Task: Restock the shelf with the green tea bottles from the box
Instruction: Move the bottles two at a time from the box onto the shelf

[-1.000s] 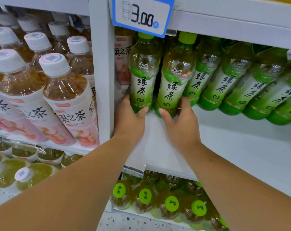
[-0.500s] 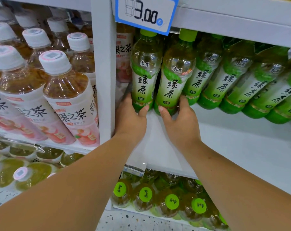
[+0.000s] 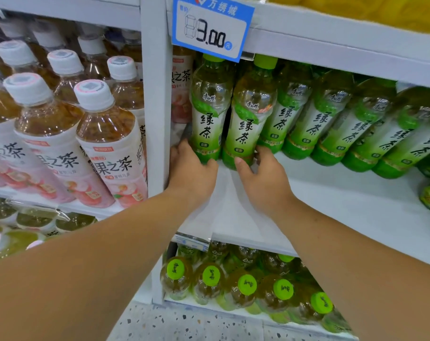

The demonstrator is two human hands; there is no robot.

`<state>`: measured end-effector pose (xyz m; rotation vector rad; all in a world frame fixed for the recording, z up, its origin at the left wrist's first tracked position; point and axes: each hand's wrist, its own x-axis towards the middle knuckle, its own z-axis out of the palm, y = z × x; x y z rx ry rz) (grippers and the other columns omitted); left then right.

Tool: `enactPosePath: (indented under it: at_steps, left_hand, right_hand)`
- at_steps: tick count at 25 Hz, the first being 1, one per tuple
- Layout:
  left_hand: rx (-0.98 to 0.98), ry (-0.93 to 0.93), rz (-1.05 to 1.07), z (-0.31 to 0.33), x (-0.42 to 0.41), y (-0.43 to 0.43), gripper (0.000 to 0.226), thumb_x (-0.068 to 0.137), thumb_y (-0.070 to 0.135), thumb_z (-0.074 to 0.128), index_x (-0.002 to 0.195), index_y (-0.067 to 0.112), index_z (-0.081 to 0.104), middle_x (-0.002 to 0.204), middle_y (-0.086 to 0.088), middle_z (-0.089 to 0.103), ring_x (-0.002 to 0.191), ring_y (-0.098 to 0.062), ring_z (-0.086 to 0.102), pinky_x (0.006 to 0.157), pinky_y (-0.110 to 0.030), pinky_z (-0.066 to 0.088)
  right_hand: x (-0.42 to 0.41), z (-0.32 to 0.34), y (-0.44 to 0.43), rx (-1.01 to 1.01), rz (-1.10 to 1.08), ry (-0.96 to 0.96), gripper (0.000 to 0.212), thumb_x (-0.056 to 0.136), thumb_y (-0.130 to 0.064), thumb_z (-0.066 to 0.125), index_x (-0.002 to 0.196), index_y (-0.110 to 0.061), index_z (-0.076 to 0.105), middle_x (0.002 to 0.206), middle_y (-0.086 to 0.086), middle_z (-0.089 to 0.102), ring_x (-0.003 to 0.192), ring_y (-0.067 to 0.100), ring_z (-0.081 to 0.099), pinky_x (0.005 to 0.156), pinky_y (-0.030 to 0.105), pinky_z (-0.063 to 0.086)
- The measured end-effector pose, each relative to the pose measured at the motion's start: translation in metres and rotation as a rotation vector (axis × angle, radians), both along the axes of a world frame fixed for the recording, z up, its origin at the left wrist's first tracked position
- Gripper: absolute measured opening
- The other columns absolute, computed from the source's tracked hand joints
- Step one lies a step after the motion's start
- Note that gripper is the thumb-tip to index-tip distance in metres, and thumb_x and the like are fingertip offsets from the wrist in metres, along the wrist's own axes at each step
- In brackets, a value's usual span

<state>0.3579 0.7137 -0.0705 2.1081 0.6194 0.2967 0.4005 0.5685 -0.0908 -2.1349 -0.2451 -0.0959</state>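
Green tea bottles [image 3: 210, 124] still between fingers [image 3: 178, 153]

- Bright, even, cool-white light fills the view from the aisle side, and colours read clean.
- Soft shade gathers deep behind the green tea bottles [image 3: 248, 119] and over the lower tier. A faint shadow lies on the white shelf [image 3: 344, 205].
- Small glints sit on the clear bottle shoulders and on the price tag [image 3: 212, 28].
- Wide-angle bending curves the shelf edges and leans bottles outward near the borders.
- Fine detail is slightly smeared, most at the far right.
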Motion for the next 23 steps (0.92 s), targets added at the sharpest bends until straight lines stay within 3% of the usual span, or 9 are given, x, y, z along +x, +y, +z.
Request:
enactPosePath:
  at_steps: [3,5,8,13,16,18,21,23]
  left_hand:
    - [-0.148,0.002,-0.001,0.005,-0.010,-0.003,0.044,0.087,0.028,0.065,0.125,0.007,0.053,0.124,-0.015,0.057,0.117,-0.033,0.053,0.097,-0.038,0.044]
    - [-0.240,0.026,-0.056,0.007,-0.020,-0.004,0.042,0.090,0.037,0.058,0.121,0.009,0.057,0.116,-0.013,0.062,0.111,-0.033,0.058,0.085,-0.033,0.043]
    - [-0.273,0.090,-0.087,0.014,-0.038,-0.005,0.050,0.095,0.047,0.047,0.133,0.016,0.058,0.129,-0.006,0.063,0.116,-0.027,0.056,0.094,-0.035,0.042]
    - [-0.317,0.198,-0.137,0.038,-0.086,-0.013,0.056,0.097,0.051,0.048,0.143,0.018,0.049,0.126,0.002,0.057,0.110,-0.017,0.047,0.091,-0.031,0.031]
    - [-0.283,0.247,-0.176,0.063,-0.119,-0.018,0.059,0.096,0.051,0.049,0.144,0.017,0.048,0.138,-0.003,0.054,0.123,-0.025,0.050,0.098,-0.035,0.036]
    - [-0.293,0.288,-0.196,0.083,-0.144,-0.026,0.059,0.095,0.053,0.049,0.143,0.018,0.049,0.138,-0.004,0.054,0.121,-0.027,0.053,0.105,-0.042,0.040]
    - [-0.264,0.355,-0.275,0.115,-0.189,-0.051,0.057,0.095,0.055,0.049,0.140,0.022,0.052,0.134,0.001,0.055,0.115,-0.022,0.054,0.100,-0.041,0.044]
    - [-0.294,0.337,-0.304,0.137,-0.217,-0.068,0.055,0.094,0.055,0.051,0.140,0.024,0.052,0.135,0.004,0.056,0.115,-0.018,0.053,0.096,-0.038,0.045]
  right_hand:
    - [-0.012,0.008,-0.005,0.060,-0.084,0.094,0.047,0.096,-0.033,0.062,0.139,-0.015,0.050,0.122,-0.004,0.058,0.115,0.012,0.055,0.089,0.021,0.039]
    - [-0.027,0.010,-0.010,0.114,-0.115,0.184,0.048,0.096,-0.036,0.061,0.140,-0.019,0.049,0.128,-0.003,0.058,0.116,0.015,0.057,0.090,0.025,0.040]
    - [-0.055,0.014,-0.021,0.175,-0.155,0.293,0.046,0.096,-0.043,0.057,0.139,-0.029,0.049,0.126,-0.008,0.056,0.107,0.010,0.057,0.088,0.025,0.039]
    - [-0.110,0.031,-0.053,0.166,-0.179,0.430,0.046,0.099,-0.049,0.050,0.141,-0.030,0.046,0.122,-0.009,0.053,0.104,0.011,0.053,0.076,0.021,0.040]
    - [-0.146,0.052,-0.072,0.118,-0.168,0.515,0.050,0.100,-0.053,0.044,0.143,-0.027,0.045,0.122,-0.007,0.051,0.106,0.014,0.052,0.087,0.028,0.036]
    - [-0.175,0.069,-0.086,0.101,-0.160,0.542,0.052,0.101,-0.053,0.042,0.145,-0.025,0.044,0.121,-0.007,0.052,0.098,0.010,0.054,0.087,0.029,0.036]
    - [-0.230,0.095,-0.113,0.098,-0.140,0.594,0.055,0.101,-0.053,0.040,0.146,-0.022,0.044,0.129,-0.004,0.058,0.099,0.009,0.056,0.089,0.032,0.042]
    - [-0.266,0.118,-0.130,0.092,-0.169,0.627,0.055,0.102,-0.052,0.040,0.148,-0.022,0.042,0.138,-0.002,0.054,0.109,0.009,0.049,0.092,0.030,0.036]
